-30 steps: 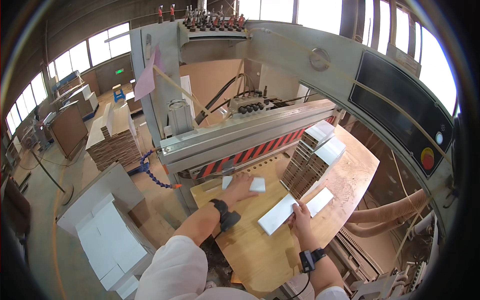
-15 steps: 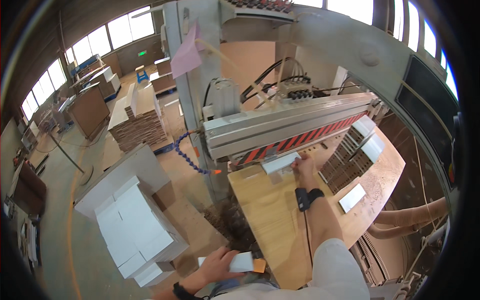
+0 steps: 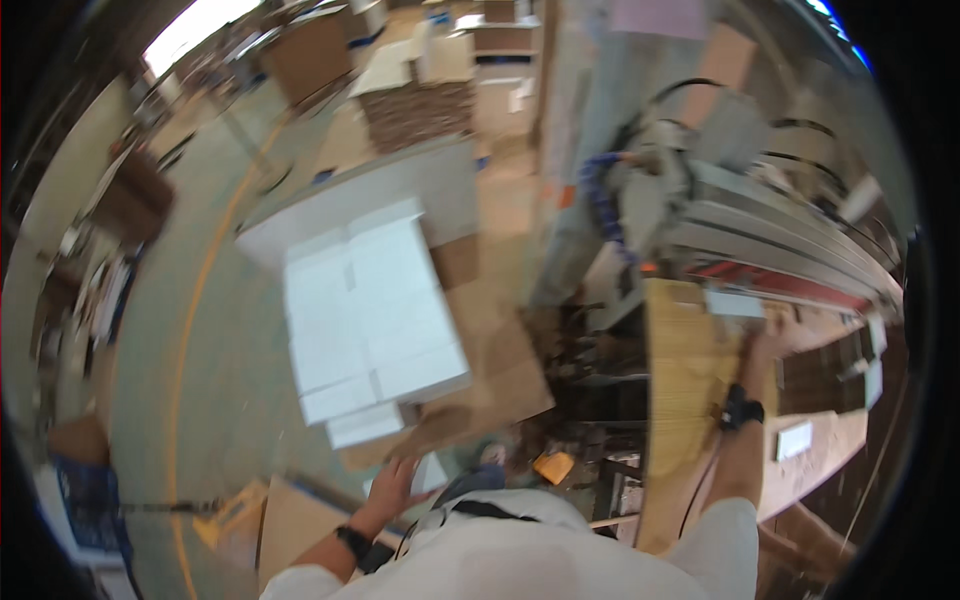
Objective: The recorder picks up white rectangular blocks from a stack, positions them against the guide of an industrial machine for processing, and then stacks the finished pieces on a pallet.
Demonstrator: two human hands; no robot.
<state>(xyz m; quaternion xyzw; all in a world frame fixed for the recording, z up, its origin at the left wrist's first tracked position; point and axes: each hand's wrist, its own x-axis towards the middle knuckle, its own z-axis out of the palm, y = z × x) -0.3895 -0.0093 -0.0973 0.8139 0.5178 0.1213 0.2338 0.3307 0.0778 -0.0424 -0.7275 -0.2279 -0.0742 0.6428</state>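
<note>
Head view: the left hand [image 3: 393,488] appears to grasp a white board [image 3: 430,474] near the white stack [image 3: 370,310], not yet put down. The right hand [image 3: 766,346] is at a second board [image 3: 735,304] on the wooden table [image 3: 680,400], beside the machine [image 3: 780,225]; blur hides whether it grips. Another small piece [image 3: 795,441] lies loose, so the work looks partway along, with pieces left.

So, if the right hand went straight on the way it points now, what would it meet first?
Probably the right end of the white board, then the machine's red striped edge. The right hand is blurred, so it may already touch the board.
</note>
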